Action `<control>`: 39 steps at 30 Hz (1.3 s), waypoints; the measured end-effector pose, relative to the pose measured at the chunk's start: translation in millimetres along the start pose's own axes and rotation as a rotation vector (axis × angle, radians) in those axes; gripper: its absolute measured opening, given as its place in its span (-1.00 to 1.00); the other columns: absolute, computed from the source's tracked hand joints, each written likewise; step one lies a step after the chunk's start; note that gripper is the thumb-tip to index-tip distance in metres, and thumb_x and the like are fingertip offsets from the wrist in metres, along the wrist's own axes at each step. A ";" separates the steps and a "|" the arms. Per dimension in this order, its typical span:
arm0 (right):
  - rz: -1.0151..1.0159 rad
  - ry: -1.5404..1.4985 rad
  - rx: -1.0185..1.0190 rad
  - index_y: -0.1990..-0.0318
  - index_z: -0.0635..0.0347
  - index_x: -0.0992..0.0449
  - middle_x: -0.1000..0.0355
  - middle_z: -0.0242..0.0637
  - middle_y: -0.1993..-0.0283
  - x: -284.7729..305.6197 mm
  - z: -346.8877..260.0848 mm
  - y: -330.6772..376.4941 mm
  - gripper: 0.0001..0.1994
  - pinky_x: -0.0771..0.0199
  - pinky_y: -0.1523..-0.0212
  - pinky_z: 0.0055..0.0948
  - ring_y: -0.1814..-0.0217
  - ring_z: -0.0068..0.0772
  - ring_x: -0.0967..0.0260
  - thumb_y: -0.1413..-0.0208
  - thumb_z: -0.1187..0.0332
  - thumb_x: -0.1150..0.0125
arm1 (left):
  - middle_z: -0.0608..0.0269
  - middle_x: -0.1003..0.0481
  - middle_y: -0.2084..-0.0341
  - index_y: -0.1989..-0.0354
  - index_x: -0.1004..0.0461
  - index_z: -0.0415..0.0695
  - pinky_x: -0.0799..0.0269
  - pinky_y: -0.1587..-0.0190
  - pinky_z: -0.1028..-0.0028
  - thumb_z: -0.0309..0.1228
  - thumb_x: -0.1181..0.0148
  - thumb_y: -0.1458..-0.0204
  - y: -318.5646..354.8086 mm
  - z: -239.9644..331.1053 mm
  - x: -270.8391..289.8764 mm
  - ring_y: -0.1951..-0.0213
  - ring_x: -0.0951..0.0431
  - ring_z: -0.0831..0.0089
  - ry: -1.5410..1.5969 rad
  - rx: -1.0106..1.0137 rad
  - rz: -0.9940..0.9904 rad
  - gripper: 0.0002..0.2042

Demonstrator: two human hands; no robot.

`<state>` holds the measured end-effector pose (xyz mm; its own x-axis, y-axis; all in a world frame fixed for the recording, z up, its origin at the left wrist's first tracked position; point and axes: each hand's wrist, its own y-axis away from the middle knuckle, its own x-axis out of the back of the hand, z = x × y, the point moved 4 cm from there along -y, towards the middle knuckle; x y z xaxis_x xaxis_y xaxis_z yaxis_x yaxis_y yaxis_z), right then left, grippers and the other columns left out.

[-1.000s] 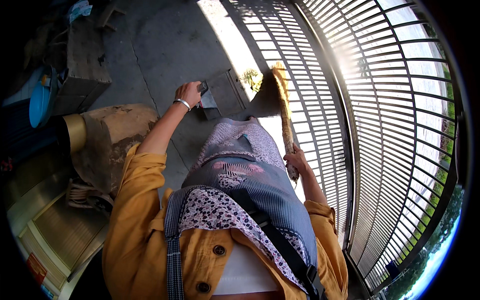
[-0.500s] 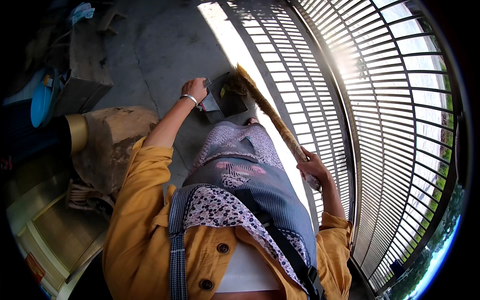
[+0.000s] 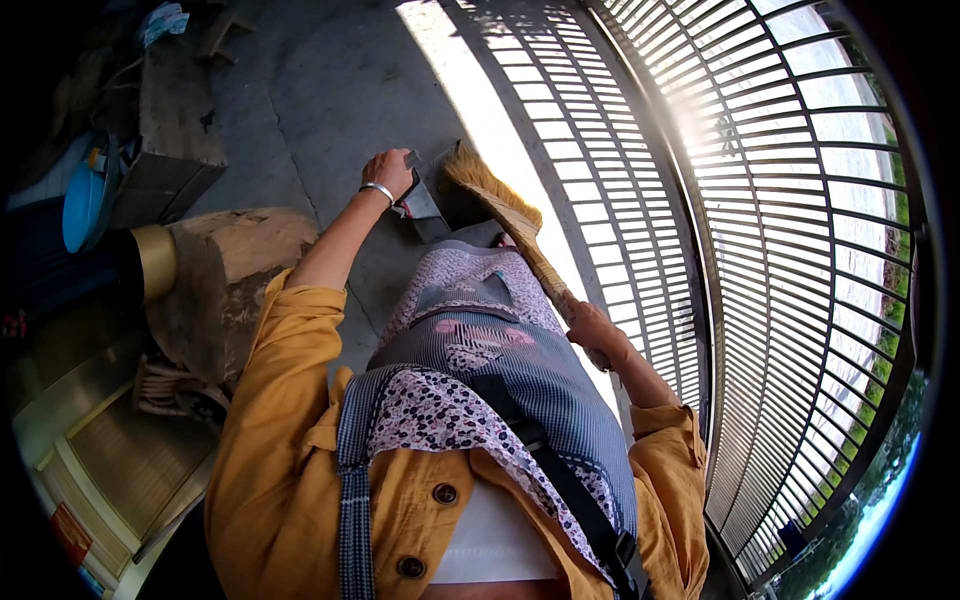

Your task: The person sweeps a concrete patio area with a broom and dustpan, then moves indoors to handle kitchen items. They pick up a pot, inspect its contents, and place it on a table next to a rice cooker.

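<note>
My left hand (image 3: 388, 174) is closed round the handle of a dark dustpan (image 3: 428, 213), held low over the concrete floor in front of me. A straw broom (image 3: 540, 262) slants down from my right hand (image 3: 594, 333), whose fingers wrap its shaft. The broom's yellow bristles (image 3: 495, 190) fan out at the right side of the dustpan and cover part of its inside. Whether they touch the pan I cannot tell. What lies in the pan is mostly hidden by the bristles and shade.
A barred metal gate (image 3: 770, 230) runs along my right, casting striped light on the floor. On my left are a large wood block (image 3: 240, 250), a wooden box (image 3: 165, 165) and a blue basin (image 3: 84, 208). My patterned apron (image 3: 480, 340) hangs below me.
My right hand has shifted left and slightly down with the broom. The bristles have turned broadside, now covering the greenish-yellow scrap seen in the dustpan earlier. My left hand stays nearly still.
</note>
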<state>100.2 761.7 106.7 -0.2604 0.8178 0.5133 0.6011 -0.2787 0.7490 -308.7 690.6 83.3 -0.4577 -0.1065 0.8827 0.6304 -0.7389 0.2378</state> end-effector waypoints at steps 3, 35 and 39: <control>-0.057 -0.161 -0.133 -0.16 0.15 -0.09 -0.41 -0.01 0.37 58.1 -8.2 47.5 -0.24 -0.42 0.32 -0.36 0.37 -0.17 -0.41 0.38 0.49 -0.16 | 0.02 -0.46 0.38 0.35 -0.46 -0.07 -0.34 0.20 0.21 -0.38 0.03 0.16 -2.0 -12.5 -0.7 0.26 -0.43 0.04 -0.028 0.037 -0.074 -0.80; 0.219 -0.054 -0.161 -0.18 0.16 0.00 -0.39 0.09 0.30 26.8 -7.1 31.1 -0.19 -0.41 0.23 -0.26 0.26 -0.03 -0.39 0.39 0.52 -0.16 | 0.01 -0.46 0.39 0.35 -0.46 -0.11 -0.35 0.23 0.20 -0.43 0.01 0.18 25.8 -41.9 7.8 0.28 -0.44 0.05 0.043 0.057 -0.108 -0.81; 0.273 0.065 -0.141 -0.13 0.19 -0.04 -0.39 0.09 0.35 -1.0 -14.5 -44.4 -0.31 -0.40 0.30 -0.17 0.28 0.04 -0.38 0.29 0.53 -0.11 | 0.01 -0.46 0.38 0.35 -0.46 -0.11 -0.35 0.23 0.21 -0.43 -0.01 0.19 23.9 -42.3 8.7 0.27 -0.43 0.05 0.031 0.090 -0.097 -0.81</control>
<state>62.8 765.9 79.0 -0.1539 0.6702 0.7260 0.5462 -0.5546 0.6278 -324.1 643.9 79.4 -0.5375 -0.0591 0.8412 0.6356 -0.6840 0.3581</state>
